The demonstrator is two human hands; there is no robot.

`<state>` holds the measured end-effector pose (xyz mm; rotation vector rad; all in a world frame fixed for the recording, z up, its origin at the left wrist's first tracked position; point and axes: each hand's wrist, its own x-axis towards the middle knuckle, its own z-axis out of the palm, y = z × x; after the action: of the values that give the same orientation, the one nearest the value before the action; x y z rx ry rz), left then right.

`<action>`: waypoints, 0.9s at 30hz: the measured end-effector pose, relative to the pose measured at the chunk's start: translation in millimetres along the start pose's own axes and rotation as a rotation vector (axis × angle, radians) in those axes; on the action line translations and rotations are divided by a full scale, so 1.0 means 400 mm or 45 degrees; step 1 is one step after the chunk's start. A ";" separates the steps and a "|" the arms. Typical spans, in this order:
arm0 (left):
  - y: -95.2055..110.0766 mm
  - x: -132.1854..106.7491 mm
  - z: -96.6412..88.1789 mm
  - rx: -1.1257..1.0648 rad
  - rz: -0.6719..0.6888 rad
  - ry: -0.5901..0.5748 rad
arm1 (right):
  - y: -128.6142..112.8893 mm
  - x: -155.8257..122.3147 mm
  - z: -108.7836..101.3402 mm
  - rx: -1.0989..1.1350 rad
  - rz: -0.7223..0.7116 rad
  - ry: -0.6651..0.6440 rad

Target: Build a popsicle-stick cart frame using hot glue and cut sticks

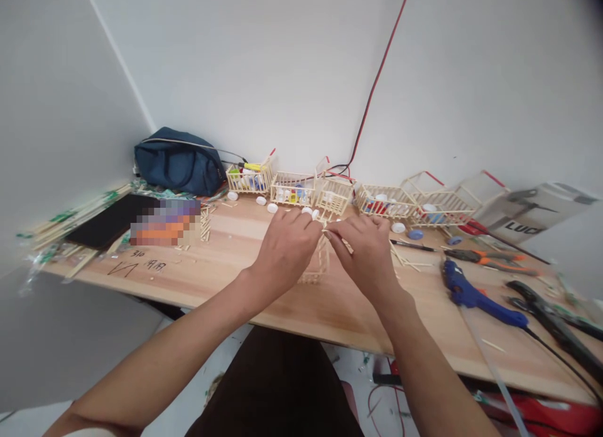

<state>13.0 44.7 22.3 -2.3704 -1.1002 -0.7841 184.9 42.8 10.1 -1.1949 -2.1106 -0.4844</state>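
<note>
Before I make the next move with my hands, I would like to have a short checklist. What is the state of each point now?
1. Left hand and right hand close together above the stick frame: ok.
2. Firm grip on the small piece between the hands: cannot tell, the hands largely hide it.
3. Blue glue gun in sight and set down: ok, it lies on the right side of the table.
4. Glue gun hot or cold: cannot tell.
5. Orange-handled pliers apart from the hands: ok.
6. Loose sticks tidied away: not ok, some lie scattered beside the right hand.
</note>
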 end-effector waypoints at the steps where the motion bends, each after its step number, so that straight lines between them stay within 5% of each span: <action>1: 0.003 -0.001 -0.003 -0.026 -0.004 -0.004 | -0.004 -0.001 -0.004 -0.003 0.004 -0.003; 7: 0.001 -0.007 -0.006 -0.349 -0.097 0.044 | 0.032 -0.010 -0.080 0.050 0.069 0.081; 15: -0.034 -0.036 -0.038 -0.736 -0.348 0.108 | 0.212 -0.104 -0.345 -0.419 0.519 0.100; 20: -0.046 -0.074 -0.053 -0.843 -0.485 0.205 | 0.345 -0.255 -0.438 -0.587 0.998 -0.374; 23: -0.049 -0.100 -0.067 -0.863 -0.564 0.198 | 0.396 -0.364 -0.442 -0.593 1.200 -0.673; 27: -0.038 -0.135 -0.095 -0.842 -0.639 0.187 | 0.409 -0.473 -0.412 -0.606 1.261 -0.772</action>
<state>-39.7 2.3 18.3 -2.4826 -1.5827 -1.6898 454.4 -87.9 -3.9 -2.6925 -1.5282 -0.1480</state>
